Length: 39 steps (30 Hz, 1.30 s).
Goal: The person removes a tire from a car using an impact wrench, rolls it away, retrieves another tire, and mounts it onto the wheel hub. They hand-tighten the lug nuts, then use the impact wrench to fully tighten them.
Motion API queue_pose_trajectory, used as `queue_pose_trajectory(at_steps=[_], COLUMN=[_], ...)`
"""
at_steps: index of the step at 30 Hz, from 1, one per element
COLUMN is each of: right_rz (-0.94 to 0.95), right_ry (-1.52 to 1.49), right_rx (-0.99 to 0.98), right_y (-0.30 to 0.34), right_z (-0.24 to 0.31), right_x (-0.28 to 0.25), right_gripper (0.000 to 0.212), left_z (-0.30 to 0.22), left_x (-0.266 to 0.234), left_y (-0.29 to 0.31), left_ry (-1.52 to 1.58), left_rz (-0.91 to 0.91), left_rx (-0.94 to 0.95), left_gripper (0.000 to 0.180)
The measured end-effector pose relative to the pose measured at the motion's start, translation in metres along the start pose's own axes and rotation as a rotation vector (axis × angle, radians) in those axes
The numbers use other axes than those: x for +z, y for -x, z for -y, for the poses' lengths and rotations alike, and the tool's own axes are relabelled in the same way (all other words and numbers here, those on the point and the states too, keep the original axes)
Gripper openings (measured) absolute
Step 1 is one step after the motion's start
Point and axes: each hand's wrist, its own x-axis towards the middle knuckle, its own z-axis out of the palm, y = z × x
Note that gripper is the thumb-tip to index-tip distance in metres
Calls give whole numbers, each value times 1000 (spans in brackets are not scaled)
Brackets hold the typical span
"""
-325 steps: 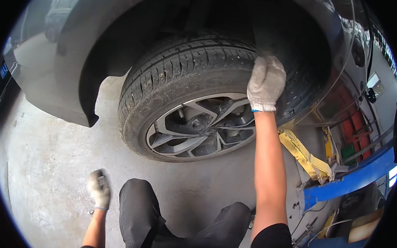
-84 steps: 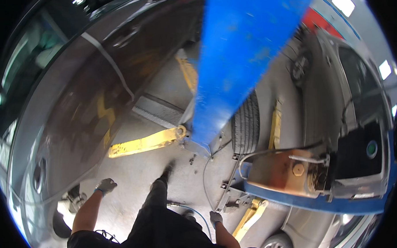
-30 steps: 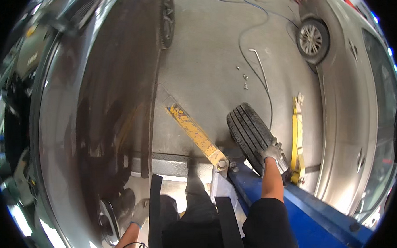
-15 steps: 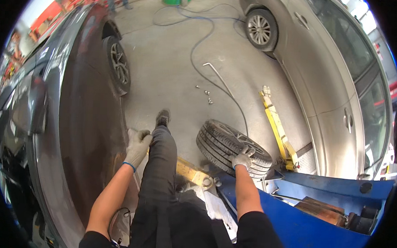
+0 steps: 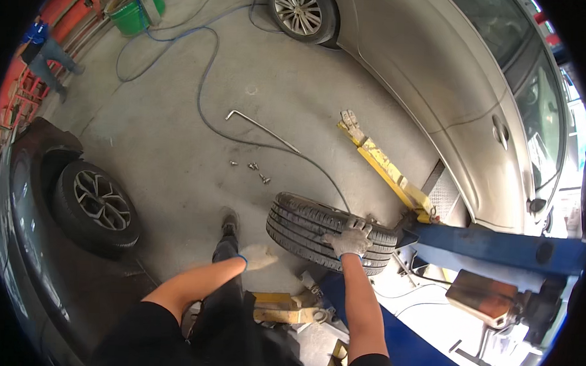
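A car wheel with a black tyre (image 5: 310,239) stands tilted in front of me, its tread facing my side. My right hand (image 5: 350,240), in a grey-white glove, grips the tyre's upper edge with the fingers bent over it. My left hand (image 5: 261,257), gloved too, is held over the floor just left of the wheel. It touches nothing that I can see, and motion smears its fingers. On the floor beyond the wheel are several lug bolts (image 5: 253,166) and a long bent metal bar (image 5: 264,130).
A dark car with its wheel (image 5: 98,207) stands at the left, a beige car (image 5: 403,63) at the right. Yellow lift arms (image 5: 388,167) and a blue lift post (image 5: 499,247) are close by. A hose (image 5: 202,94) snakes across the floor. A person (image 5: 43,54) stands far left near a green drum (image 5: 129,19).
My view has swung to the left. My left hand has moved from beside the dark car across toward the wheel. My right hand stays on the tyre, which now shows more of its tread.
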Motion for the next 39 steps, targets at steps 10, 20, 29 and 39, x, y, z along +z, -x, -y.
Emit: queue_pose_trajectory(at_steps=[10,20,29,39], right_rz=[48,-373,-311,-340], right_ry=[-3,-466,-845,-428], right_rx=[296,-99,38,-153], right_y=[-152,-157,-96,-199], right_z=[171,168,8,264], right_x=[-71,-63,93,-136], right_gripper=[98,76,97,99], left_z=[-61,-75,-38,69], left_x=[-40,-108,-227,-129], left_y=[-78,-127,-175,-165], left_ry=[590,892,791,605], left_rz=[-1,-253,-431,-428], left_rx=[27,-352,-178,-38], left_gripper=[85,101,96,99])
